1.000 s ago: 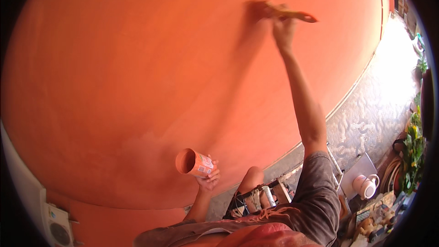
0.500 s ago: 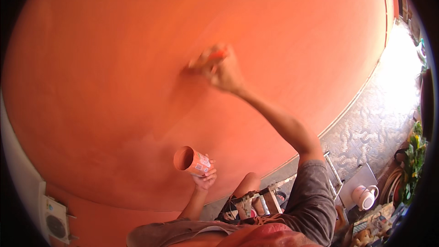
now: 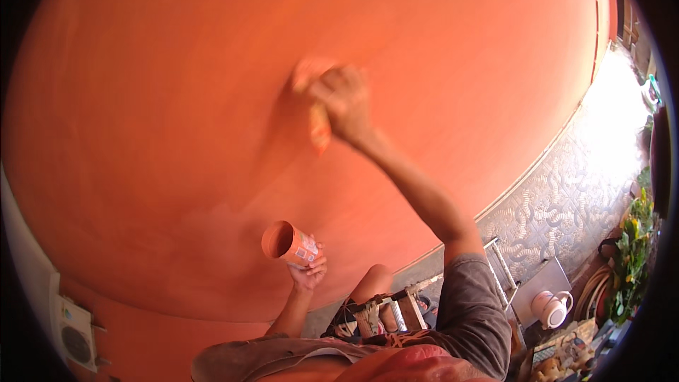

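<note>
My right hand (image 3: 344,102), smeared by motion, grips a paintbrush (image 3: 320,129) up against a large orange wall (image 3: 177,106). The brush's handle sticks out below the hand, and its blurred head meets the wall near the fingertips. Lower down, my left hand (image 3: 309,277) is wrapped around a round orange paint container (image 3: 305,249) with a pale label. It is tilted with its mouth toward the upper left. Its inside looks dark orange, and how much paint it holds cannot be made out.
Beside my legs stands a metal ladder (image 3: 501,272). A white jug (image 3: 550,308) sits at the lower right, near a coiled hose (image 3: 593,296) and leafy plants (image 3: 633,258). Patterned paving (image 3: 541,180) runs along the wall's foot. An air-conditioner unit (image 3: 76,336) is at lower left.
The paintbrush has turned in my right hand's swing: its handle now hangs downward and its head is higher on the wall. The container in my left hand has shifted slightly left and up in view.
</note>
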